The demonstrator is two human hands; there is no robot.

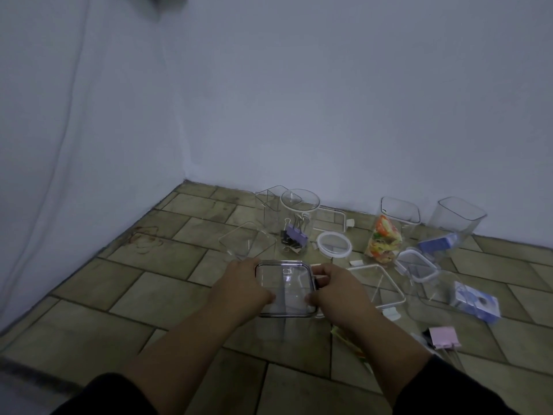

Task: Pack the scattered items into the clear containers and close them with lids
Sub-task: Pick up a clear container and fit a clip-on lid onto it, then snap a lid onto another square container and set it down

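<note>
Left hand (242, 283) grips left edge of square lid (285, 290), thumb on top, holding it level over clear container (270, 327) on near floor (134, 298). Right hand (332, 287) clamps right edge, likely to press it closed. Far right, pink clip (445, 336) lies unpacked.

A pale bluish-white wall (329, 100) runs across the back and meets a second wall (59, 130) in a corner at the left. The floor (179, 289) is laid with staggered rectangular tan tiles, scuffed, with a reddish-brown stain (146, 239) near the left wall. The light is dim and even.
</note>
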